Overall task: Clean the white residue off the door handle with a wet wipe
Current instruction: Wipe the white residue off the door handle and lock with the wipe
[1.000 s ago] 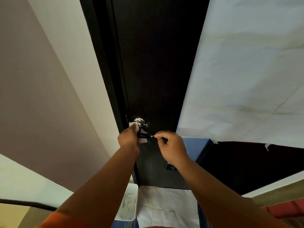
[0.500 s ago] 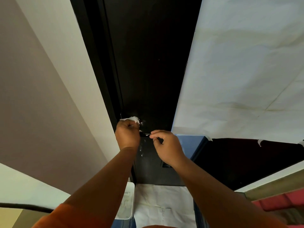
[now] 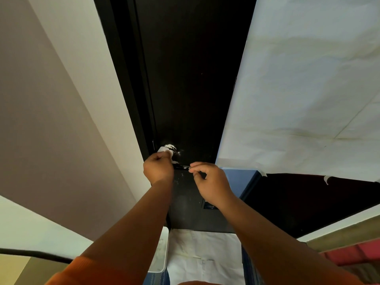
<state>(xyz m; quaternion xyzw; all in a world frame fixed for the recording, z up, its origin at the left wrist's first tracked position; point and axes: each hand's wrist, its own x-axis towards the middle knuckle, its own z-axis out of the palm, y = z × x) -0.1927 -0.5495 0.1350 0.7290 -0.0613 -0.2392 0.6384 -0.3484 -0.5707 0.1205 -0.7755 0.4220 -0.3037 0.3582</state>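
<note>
A black lever door handle [image 3: 182, 166] sticks out of the dark door [image 3: 191, 79], with white residue smeared on its round base [image 3: 172, 148] and specks on the door below. My left hand [image 3: 158, 169] grips a crumpled white wet wipe [image 3: 163, 150] and presses it against the base of the handle. My right hand [image 3: 211, 182] pinches the free end of the lever between thumb and fingers. Part of the lever is hidden behind both hands.
White paper sheeting [image 3: 308, 89] covers the surface right of the door, taped at its lower edge over a blue panel [image 3: 238, 182]. A pale wall [image 3: 61, 99] stands on the left. More paper [image 3: 203, 258] and a white tray [image 3: 160, 251] lie on the floor below.
My left hand with the wipe shifted up over the handle's base and back slightly, rubbing it. My right hand kept its pinch on the lever's end.
</note>
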